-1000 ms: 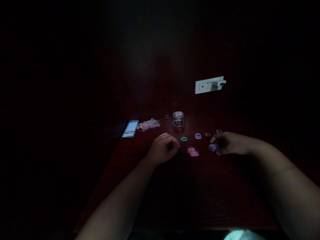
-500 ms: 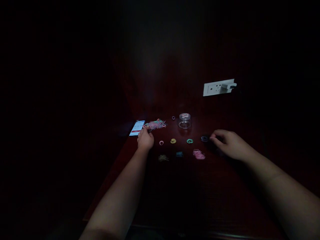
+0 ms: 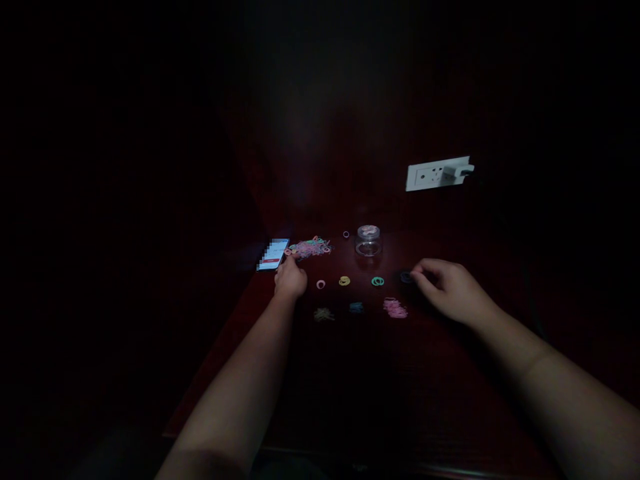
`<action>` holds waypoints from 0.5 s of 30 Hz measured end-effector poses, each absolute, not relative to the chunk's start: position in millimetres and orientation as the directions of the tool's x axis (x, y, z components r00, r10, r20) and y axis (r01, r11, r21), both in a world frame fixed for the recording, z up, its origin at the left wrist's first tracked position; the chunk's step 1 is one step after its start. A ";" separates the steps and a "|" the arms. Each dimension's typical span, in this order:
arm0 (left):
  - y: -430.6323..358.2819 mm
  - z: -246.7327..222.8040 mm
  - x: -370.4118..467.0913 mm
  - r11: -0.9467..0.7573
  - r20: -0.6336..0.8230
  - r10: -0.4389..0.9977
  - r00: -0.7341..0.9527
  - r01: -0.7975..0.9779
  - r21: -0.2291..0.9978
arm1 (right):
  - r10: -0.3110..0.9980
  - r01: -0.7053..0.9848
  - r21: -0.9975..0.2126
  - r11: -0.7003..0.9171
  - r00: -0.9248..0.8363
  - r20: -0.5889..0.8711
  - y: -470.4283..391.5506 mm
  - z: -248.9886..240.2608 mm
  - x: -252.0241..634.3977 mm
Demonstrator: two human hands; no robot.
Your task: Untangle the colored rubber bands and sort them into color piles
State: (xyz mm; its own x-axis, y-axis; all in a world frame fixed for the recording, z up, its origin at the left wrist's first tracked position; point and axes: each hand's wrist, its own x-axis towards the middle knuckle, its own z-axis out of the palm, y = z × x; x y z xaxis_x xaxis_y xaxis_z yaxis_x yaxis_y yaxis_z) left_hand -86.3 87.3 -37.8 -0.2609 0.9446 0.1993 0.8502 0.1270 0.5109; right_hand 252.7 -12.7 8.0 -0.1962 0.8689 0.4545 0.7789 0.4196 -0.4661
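My left hand lies at the near edge of a mixed pile of small coloured elastic bands, its forefinger stretched onto the pile and nothing visibly held. Right of the rows, my right hand has thumb and forefinger pinched together over dark purple bands; whatever sits between the fingertips is hidden. Sorted bands lie between the hands: pink, yellow and green rings. Closer to me are small heaps of dull yellowish, blue and pink bands.
A lit phone lies left of the pile. A clear lidded jar stands at the back, with a single purple ring to its left. The wall carries a socket panel with a plug. The surroundings are very dark.
My right hand has shifted slightly left, and its pinched fingertips now overlap the purple bands. My left hand stays nearly still by the pile.
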 end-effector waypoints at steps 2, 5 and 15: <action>88.0 -38.2 -86.6 0.119 0.203 0.946 -0.252 0.854 0.507 | 0.863 0.769 -0.472 0.431 -0.199 0.464 -13.4 8.7 249.9; 89.2 -39.1 -85.6 0.131 0.212 0.938 -0.273 0.849 0.512 | 0.859 0.760 -0.479 0.440 -0.200 0.471 -12.6 7.4 247.8; 93.3 -43.5 -87.8 0.138 0.220 0.925 -0.309 0.815 0.563 | 0.842 0.747 -0.466 0.474 -0.231 0.487 -9.3 0.3 247.1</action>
